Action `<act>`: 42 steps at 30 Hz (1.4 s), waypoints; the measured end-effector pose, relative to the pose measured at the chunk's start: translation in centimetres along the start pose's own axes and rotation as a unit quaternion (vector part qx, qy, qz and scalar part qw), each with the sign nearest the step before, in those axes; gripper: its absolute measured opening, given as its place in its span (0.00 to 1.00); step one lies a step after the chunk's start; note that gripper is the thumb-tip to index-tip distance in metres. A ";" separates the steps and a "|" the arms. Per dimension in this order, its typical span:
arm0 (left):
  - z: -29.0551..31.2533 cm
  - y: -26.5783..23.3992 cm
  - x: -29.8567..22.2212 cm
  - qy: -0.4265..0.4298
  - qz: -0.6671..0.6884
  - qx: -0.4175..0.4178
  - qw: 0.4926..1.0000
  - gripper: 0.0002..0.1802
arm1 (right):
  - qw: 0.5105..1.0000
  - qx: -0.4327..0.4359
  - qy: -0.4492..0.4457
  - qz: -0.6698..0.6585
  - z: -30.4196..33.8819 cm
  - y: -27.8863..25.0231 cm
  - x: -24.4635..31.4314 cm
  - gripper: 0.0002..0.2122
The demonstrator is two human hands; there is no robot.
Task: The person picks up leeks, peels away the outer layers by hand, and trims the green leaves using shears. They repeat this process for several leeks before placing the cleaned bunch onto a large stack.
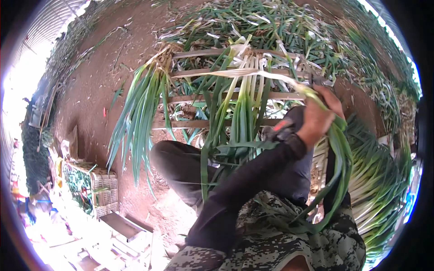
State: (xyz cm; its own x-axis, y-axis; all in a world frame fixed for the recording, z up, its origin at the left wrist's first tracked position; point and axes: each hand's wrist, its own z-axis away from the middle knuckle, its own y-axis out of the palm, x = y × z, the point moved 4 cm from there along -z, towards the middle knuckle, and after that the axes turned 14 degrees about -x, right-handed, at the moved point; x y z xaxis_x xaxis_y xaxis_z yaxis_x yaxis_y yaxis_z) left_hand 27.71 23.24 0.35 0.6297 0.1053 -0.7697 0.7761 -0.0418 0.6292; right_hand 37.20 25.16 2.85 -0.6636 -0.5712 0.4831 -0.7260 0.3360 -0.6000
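Observation:
My left hand (pixel 313 121) is closed around a long leek (pixel 339 144) at the right of the rack. Its pale end, with a dry peeling outer leaf, points left over the slats, and its green leaves hang down past my lap. Just beyond it, my right hand (pixel 332 100) is closed close to the stem, its fingers partly hidden. A dark, flat piece (pixel 317 79) shows at those fingers; what it is I cannot make out. On the slatted rack (pixel 194 72) in front of me lie several leeks (pixel 244 99) with white stems, and a leafy bunch (pixel 142 108) drapes over its left end.
A large pile of leeks (pixel 375 194) lies at my right side. Beyond the rack, leaf trimmings (pixel 271 22) cover the ground. A woven crate (pixel 105 192) stands at the lower left, near a small wooden stool (pixel 122 226). My bent knee (pixel 169 158) is close under the rack.

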 end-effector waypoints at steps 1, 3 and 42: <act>0.7 2.1 -0.1 -0.048 0.075 0.068 0.994 0.20 | 0.999 0.004 0.043 0.006 0.7 -2.0 -0.3 0.17; 2.0 6.0 -1.1 -0.035 0.072 0.074 0.994 0.15 | 0.995 -0.010 0.098 0.021 0.8 -6.2 -0.6 0.17; -3.9 -41.7 -1.5 -0.263 -0.131 -0.275 0.915 0.13 | 0.889 0.401 0.210 0.063 5.5 20.2 11.0 0.15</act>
State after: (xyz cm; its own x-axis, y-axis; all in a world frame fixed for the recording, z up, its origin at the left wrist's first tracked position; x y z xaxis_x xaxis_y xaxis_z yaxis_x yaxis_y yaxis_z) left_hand -5.68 28.66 -24.30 0.4653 -0.4591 -0.7567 0.8596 0.4383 0.2627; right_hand 16.24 21.55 -7.47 -0.8616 -0.1803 0.4745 -0.3904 -0.3619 -0.8465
